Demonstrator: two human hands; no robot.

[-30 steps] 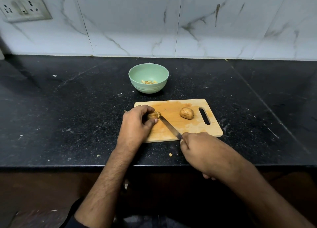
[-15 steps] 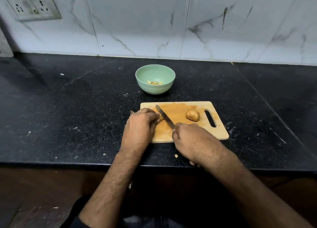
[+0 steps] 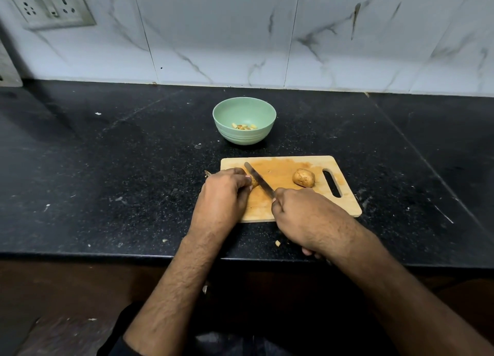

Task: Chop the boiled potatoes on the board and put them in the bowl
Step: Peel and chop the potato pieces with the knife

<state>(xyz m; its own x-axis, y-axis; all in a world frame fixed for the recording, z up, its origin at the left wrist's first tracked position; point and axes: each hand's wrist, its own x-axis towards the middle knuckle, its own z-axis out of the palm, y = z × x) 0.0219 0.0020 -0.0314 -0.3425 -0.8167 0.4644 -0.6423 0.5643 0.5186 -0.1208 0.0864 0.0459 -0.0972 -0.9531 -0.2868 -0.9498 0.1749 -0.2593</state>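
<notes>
The left hand [image 3: 223, 192] pinches 1 potato [image 3: 254, 181] steady on the board [image 3: 283, 168] so the knife [image 3: 258, 179], gripped in the curled right hand [image 3: 299, 216], can slice beside its fingertips.

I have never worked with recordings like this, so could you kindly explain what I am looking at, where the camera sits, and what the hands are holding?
There is no machine here: these are a person's two bare hands, filmed by a wide-angle camera worn on the head, looking forward and down. That is why both forearms reach in from the bottom.

On the black counter lies a wooden cutting board. The left hand holds a partly hidden potato down on the board. The right hand grips a knife, whose blade lies against that potato. A second, whole potato waits further right on the board. Behind the board stands a green bowl with a few chopped pieces already inside. Small scraps lie scattered on the counter.
</notes>
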